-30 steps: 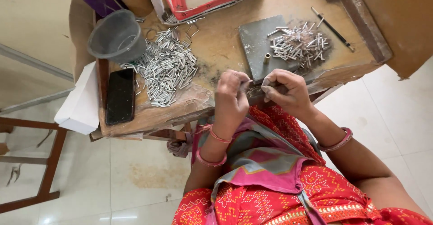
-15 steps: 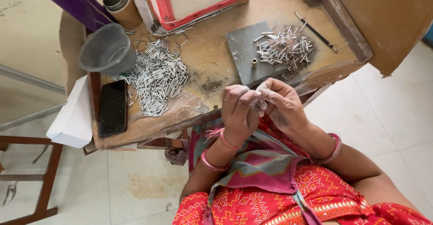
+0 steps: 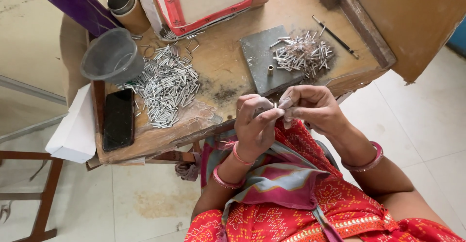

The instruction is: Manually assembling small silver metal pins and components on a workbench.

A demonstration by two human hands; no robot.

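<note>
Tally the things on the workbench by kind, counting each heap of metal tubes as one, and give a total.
Heaps of small metal tubes: 2
Grey plastic cup: 1
Black phone: 1
Dark metal slab: 1
Cardboard tube: 1
Thin rod tool: 1
Total: 7

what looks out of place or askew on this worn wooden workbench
The black phone lies at the bench's left edge beside the loose heap of small silver metal tubes, which spreads unevenly toward it. The white box overhangs the wooden workbench edge.
</note>
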